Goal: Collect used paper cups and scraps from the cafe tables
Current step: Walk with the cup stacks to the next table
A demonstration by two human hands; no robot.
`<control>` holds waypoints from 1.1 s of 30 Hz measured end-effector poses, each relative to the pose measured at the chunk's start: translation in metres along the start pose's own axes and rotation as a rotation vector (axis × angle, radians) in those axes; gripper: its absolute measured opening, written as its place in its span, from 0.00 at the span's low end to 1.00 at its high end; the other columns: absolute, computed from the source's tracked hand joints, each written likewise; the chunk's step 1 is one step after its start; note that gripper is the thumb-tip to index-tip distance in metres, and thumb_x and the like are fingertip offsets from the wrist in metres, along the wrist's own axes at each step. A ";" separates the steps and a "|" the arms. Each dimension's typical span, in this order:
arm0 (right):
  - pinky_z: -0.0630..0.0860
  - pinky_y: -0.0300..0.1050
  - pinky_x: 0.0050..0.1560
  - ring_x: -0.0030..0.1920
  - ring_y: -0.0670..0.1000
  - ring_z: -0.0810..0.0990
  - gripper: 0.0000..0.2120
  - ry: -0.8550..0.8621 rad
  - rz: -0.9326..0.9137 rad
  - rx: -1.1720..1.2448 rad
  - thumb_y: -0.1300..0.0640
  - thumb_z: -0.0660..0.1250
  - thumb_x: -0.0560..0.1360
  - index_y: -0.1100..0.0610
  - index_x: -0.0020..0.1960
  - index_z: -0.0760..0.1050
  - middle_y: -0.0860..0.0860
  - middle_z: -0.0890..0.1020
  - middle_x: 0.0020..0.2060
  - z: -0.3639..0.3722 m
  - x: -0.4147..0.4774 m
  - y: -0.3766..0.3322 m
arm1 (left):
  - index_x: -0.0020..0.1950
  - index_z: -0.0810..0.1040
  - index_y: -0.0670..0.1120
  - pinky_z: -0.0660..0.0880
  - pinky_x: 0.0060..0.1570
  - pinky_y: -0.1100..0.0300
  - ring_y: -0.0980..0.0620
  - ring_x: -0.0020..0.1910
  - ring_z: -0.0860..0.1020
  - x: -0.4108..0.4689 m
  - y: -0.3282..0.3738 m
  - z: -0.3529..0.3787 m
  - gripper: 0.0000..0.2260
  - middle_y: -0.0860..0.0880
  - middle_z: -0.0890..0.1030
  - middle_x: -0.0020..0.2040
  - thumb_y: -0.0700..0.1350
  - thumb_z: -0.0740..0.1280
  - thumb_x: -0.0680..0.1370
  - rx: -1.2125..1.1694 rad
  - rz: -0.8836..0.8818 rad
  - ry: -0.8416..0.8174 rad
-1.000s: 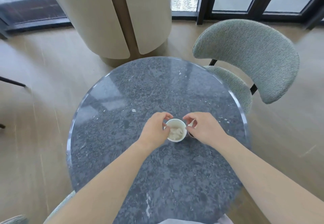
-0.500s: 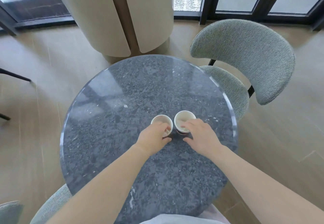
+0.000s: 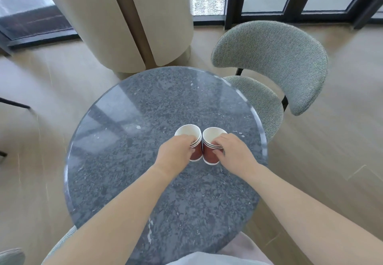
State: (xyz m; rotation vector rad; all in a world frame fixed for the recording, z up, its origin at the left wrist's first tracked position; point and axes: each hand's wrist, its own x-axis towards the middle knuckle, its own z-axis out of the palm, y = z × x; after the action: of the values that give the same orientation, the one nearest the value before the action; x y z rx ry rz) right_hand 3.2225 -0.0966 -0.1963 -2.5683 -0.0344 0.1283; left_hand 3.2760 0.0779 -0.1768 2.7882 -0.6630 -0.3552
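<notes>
I am reading two nested cup groups at frame centre: the left cup stack (image 3: 196, 154) and the right cup stack (image 3: 209, 155), brown-walled with white rims, standing just beside each other on the round stone table (image 3: 145, 109). One second ago only a single cup mouth was showing between the hands; half a second ago two mouths were showing side by side; now the brown walls are coming into view as well. I am judging this to mean the cups are gathered and ready to be carried off. The left hand (image 3: 176, 153) is gripping the left stack, fingers curling over its rim; the right hand (image 3: 235, 153) is gripping the right stack the same way. The hands are sitting close together without touching. A small white scrap (image 3: 138, 127) is lying on the table to the upper left of the cups, not yet collected. The fingers are covering part of each mouth, so I cannot tell what the cups are holding. The rim lines are suggesting several cups per stack; the exact count is unclear. I also cannot tell whether the bases are resting on the table or are lifted.
</notes>
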 end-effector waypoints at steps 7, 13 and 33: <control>0.70 0.45 0.52 0.51 0.55 0.75 0.08 0.235 0.121 0.022 0.63 0.68 0.71 0.58 0.50 0.78 0.53 0.80 0.47 -0.016 -0.055 -0.024 | 0.47 0.74 0.49 0.66 0.38 0.58 0.47 0.47 0.74 -0.021 0.020 -0.023 0.02 0.52 0.78 0.47 0.45 0.64 0.75 -0.044 0.240 0.044; 0.71 0.46 0.48 0.47 0.57 0.76 0.07 0.421 0.198 -0.039 0.63 0.70 0.69 0.58 0.48 0.79 0.54 0.80 0.44 -0.024 -0.118 -0.049 | 0.53 0.77 0.48 0.73 0.45 0.52 0.45 0.50 0.76 -0.052 0.038 -0.035 0.08 0.51 0.80 0.50 0.46 0.65 0.76 -0.075 0.499 0.099; 0.69 0.44 0.46 0.47 0.55 0.75 0.08 0.801 0.649 -0.050 0.62 0.71 0.69 0.56 0.48 0.80 0.51 0.79 0.42 -0.019 -0.314 -0.092 | 0.49 0.78 0.49 0.73 0.39 0.53 0.47 0.43 0.77 -0.149 0.148 -0.011 0.08 0.53 0.80 0.48 0.51 0.66 0.74 -0.129 0.969 0.002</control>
State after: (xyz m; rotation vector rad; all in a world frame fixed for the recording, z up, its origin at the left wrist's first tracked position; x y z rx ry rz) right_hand 2.9122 -0.0451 -0.1043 -2.3968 1.0905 -0.6623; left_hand 3.0904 0.0220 -0.0962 2.0151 -1.7603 -0.1711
